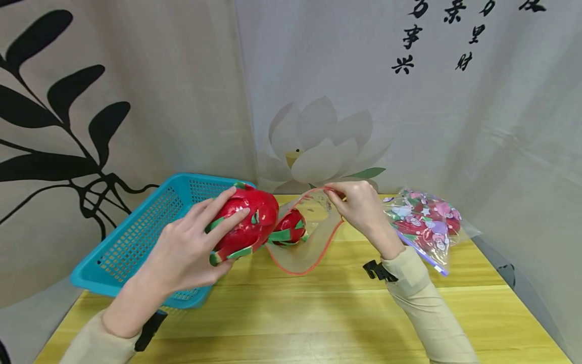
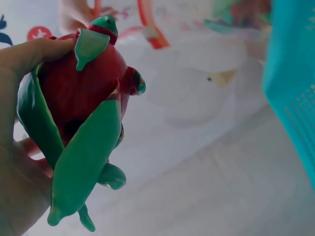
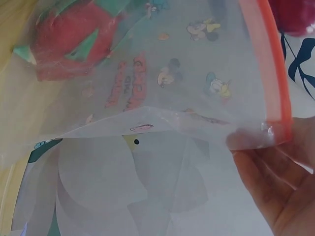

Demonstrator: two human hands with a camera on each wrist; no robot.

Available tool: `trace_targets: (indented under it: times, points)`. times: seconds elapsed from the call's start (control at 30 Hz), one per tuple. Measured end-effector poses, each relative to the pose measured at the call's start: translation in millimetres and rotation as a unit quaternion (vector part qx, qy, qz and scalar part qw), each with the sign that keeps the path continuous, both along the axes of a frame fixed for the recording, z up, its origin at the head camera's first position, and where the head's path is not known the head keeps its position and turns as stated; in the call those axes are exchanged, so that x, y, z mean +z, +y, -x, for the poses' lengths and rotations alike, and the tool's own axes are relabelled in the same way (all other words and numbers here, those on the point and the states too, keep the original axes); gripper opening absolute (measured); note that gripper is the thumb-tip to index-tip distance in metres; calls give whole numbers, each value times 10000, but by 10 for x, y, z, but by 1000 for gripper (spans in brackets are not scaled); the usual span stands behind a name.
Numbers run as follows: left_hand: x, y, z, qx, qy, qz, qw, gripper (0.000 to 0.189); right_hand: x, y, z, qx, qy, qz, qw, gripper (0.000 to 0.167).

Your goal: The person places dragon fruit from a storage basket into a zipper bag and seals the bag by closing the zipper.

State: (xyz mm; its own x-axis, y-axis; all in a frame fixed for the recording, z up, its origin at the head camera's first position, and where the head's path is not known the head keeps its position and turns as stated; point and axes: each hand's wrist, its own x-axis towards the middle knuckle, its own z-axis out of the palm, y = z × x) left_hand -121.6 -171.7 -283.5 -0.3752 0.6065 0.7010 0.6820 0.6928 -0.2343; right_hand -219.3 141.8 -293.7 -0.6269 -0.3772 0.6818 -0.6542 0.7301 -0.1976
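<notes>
My left hand (image 1: 191, 247) grips a glossy red model dragon fruit (image 1: 260, 215) with green scales, fingers spread over its top. In the left wrist view the thumb presses the side of this dragon fruit (image 2: 86, 86), its long green leaves hanging free. With fingertips and thumb, my right hand (image 1: 364, 205) pinches the red-edged rim of a clear zip bag (image 1: 320, 237), whose mouth gapes toward the left hand. A second dragon fruit (image 1: 287, 228) lies inside that bag. The right wrist view shows cartoon prints on the bag (image 3: 177, 93), the fruit (image 3: 74, 42) blurred behind the film.
A blue perforated basket (image 1: 106, 270) stands at the left, partly behind the left hand. On the right lies another printed bag (image 1: 425, 217) with a purple zip, filled with red and green items. A printed curtain (image 1: 327, 60) hangs behind the wooden table (image 1: 291, 318).
</notes>
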Motion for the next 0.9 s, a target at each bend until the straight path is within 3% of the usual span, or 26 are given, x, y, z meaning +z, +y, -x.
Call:
trace_targets:
  times: [0.53,0.9]
  points:
    - [-104,563,-5,-446,414,179,9980,75,29,-96,-33,32,209,-22,9998,12]
    - [-246,783,10,-322,778,267,9961,72,38,-121,-60,138,228,-37,9996,13]
